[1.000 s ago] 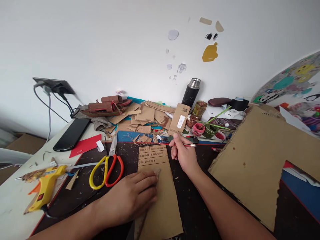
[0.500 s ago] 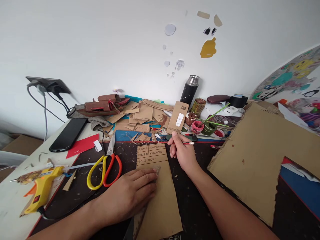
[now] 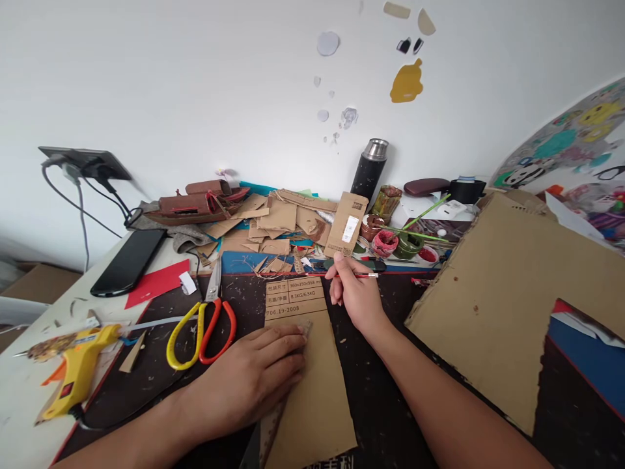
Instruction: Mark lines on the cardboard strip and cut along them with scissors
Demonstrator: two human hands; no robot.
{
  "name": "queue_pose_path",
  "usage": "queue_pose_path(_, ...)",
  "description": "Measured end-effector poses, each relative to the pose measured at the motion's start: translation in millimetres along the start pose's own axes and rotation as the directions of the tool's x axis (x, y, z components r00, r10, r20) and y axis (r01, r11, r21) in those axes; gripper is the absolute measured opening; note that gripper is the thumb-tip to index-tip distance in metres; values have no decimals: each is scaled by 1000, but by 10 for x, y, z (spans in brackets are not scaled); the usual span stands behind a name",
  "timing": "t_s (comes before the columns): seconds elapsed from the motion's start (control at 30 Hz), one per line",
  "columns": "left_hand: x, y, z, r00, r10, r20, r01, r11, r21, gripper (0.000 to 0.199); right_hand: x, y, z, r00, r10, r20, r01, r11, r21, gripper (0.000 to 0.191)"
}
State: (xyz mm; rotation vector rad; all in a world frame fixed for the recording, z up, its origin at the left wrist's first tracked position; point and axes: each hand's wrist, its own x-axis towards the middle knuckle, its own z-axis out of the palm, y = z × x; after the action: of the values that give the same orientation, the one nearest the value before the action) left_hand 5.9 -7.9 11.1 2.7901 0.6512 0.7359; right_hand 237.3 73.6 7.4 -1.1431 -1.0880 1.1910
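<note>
A long piece of brown cardboard (image 3: 317, 391) with printed text at its far end lies on the dark mat. My left hand (image 3: 258, 374) presses flat on a ruler (image 3: 271, 426) along the cardboard's left side, its fingers side by side; only the ruler's ends show. Just beyond the cardboard's far right corner, my right hand (image 3: 356, 293) is closed on a pencil (image 3: 370, 275), whose white end points right. Scissors (image 3: 211, 319) with yellow and red handles lie left of the cardboard.
A yellow glue gun (image 3: 81, 371) and a black phone (image 3: 127, 262) lie at the left. Cardboard scraps (image 3: 278, 215), a brown model boat (image 3: 195, 203), paint jars (image 3: 385, 242) and a black flask (image 3: 370, 170) line the back. A large cardboard sheet (image 3: 508, 293) covers the right.
The camera view has shifted slightly, so the wall and objects sit a little higher and further left. Both hands keep nearly the same places on the ruler and pencil.
</note>
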Motion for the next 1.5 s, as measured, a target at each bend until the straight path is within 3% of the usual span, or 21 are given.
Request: queue_pose_path(1.5, 17, 17, -12, 1000, -20, 0, 20, 1000, -4, 17, -23, -22, 6, 1000, 1, 6, -1, 999, -44, 70)
